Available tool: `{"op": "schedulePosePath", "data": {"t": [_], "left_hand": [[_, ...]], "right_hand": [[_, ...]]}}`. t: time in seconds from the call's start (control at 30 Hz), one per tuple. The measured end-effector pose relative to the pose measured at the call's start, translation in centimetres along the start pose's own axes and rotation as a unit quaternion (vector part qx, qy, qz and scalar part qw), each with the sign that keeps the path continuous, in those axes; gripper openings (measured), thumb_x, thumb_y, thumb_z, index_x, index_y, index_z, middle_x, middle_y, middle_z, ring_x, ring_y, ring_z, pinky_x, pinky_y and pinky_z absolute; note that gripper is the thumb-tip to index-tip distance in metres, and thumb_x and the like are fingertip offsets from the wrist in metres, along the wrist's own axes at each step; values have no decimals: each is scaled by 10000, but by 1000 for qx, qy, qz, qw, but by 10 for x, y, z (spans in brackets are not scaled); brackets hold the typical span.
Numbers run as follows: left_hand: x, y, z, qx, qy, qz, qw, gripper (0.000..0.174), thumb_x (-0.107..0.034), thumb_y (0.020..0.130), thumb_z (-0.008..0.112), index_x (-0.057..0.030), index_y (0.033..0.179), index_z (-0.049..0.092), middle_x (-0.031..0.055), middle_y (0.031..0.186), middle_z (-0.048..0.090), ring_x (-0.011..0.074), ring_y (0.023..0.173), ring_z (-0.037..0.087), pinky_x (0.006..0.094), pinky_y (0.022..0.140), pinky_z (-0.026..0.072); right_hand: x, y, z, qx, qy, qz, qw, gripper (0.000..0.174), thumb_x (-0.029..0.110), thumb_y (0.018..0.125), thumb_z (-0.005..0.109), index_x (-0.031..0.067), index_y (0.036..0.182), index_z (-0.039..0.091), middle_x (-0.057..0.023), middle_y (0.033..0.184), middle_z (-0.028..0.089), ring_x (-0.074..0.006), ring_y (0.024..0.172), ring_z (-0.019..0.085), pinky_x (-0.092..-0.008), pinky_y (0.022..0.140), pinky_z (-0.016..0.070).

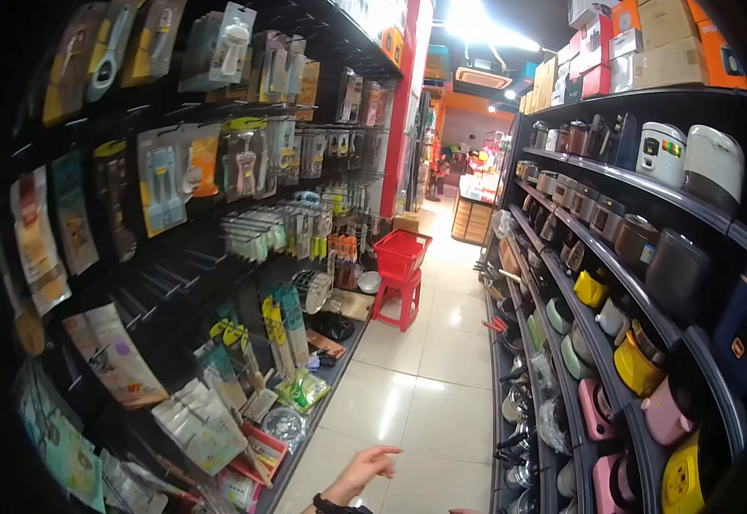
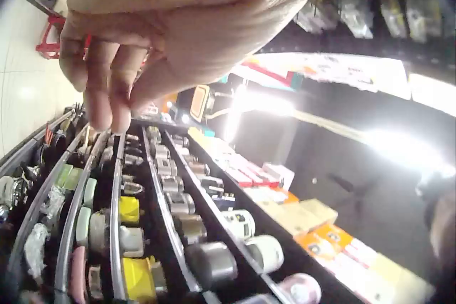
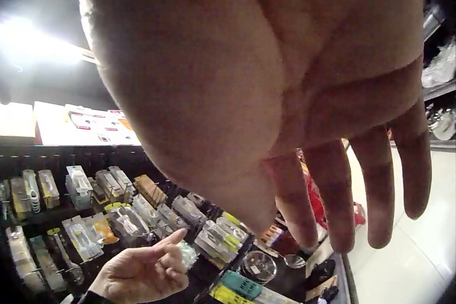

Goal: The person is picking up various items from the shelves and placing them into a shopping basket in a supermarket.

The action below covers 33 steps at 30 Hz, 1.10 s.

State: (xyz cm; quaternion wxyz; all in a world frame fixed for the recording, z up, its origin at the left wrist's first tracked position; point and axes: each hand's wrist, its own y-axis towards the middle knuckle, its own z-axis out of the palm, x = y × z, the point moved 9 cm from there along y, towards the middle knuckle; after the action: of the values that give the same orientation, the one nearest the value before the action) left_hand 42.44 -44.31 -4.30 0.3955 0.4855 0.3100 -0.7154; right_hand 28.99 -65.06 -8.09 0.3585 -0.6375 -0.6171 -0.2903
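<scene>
My left hand point(image 1: 363, 471), a black band at its wrist, hovers over the tiled aisle floor low in the head view. Its fingers bend loosely around nothing; the left wrist view shows the same hand point(image 2: 171, 26) from close up. Of my right hand point(image 1: 463, 511), only a sliver shows at the head view's bottom edge. The right wrist view has its palm point(image 3: 285, 69) large, with fingers point(image 3: 370, 190) spread apart and holding nothing. Ahead in the aisle, a red plastic basket point(image 1: 403, 254) sits on a red stool point(image 1: 397, 298).
Packaged kitchen utensils point(image 1: 168, 176) hang on the left rack, with a red tray point(image 1: 258, 454) low down. Shelves on the right carry rice cookers point(image 1: 684, 272), pots and pink appliances point(image 1: 669, 411). Boxes point(image 1: 669, 60) are stacked on top. The tiled floor point(image 1: 442, 360) runs between.
</scene>
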Motion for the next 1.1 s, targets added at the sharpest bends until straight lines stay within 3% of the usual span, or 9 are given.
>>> {"op": "schedulePosePath", "data": {"t": [0.17,0.23,0.33,0.5,0.57,0.77,0.83,1.0,1.1], "left_hand": [[23,93,51,116,318,177,924,390,-290,924,474,-34,1218,493,112,1040,615,250,944,587,340,809,450],[10,108,62,142,258,114,949,360,-315,900,515,-35,1122,566,141,1033,624,282,935,595,401,804,463],[11,128,96,220,451,225,835,352,-262,859,570,-29,1122,563,184,1026,599,341,904,580,407,771,462],[-11,214,83,189,433,286,833,396,-289,856,567,-25,1149,534,210,940,602,360,837,572,415,730,465],[20,271,47,197,505,138,829,421,-285,841,588,-24,1165,522,220,956,600,374,853,570,420,738,464],[-19,386,-19,138,630,85,759,413,-283,840,584,-26,1158,526,222,949,605,375,864,581,430,744,468],[-29,419,-41,102,630,71,767,410,-269,835,589,-11,1146,527,225,957,604,372,872,581,429,753,469],[-41,491,-83,42,651,-52,756,592,-530,884,401,-61,1243,437,190,1063,585,360,976,556,432,797,434],[-28,535,-97,52,639,-90,762,575,-506,888,420,-74,1266,425,181,1080,585,346,999,555,440,824,427]], "right_hand": [[61,90,-26,-17,47,-39,998,275,183,891,526,7,1094,585,-176,1031,623,-250,967,592,-314,821,454],[80,125,-27,14,90,-82,992,248,150,885,536,22,1091,586,-163,1010,631,-246,902,605,-305,768,463],[7,169,-22,72,101,-92,988,213,93,858,539,26,1053,595,-161,952,638,-269,838,609,-315,717,468],[-17,241,-102,-30,95,-35,994,290,119,853,547,19,1124,567,-151,993,643,-236,930,610,-312,779,470],[-34,282,-151,-109,110,27,988,291,147,878,540,17,1136,566,-156,1017,640,-217,957,607,-300,810,464],[-42,425,-251,-191,87,-28,977,275,172,882,536,4,1094,588,-144,983,650,-205,925,608,-295,818,457],[-56,483,-247,-133,218,-18,967,267,182,883,538,14,1080,599,-118,962,654,-170,920,601,-287,801,460],[-3,571,-244,1,131,-125,983,254,152,884,529,19,1087,603,-125,991,653,-180,915,606,-295,775,468],[24,606,-231,73,136,-133,979,250,149,876,543,33,1087,609,-111,1000,652,-190,912,608,-299,772,468]]}}
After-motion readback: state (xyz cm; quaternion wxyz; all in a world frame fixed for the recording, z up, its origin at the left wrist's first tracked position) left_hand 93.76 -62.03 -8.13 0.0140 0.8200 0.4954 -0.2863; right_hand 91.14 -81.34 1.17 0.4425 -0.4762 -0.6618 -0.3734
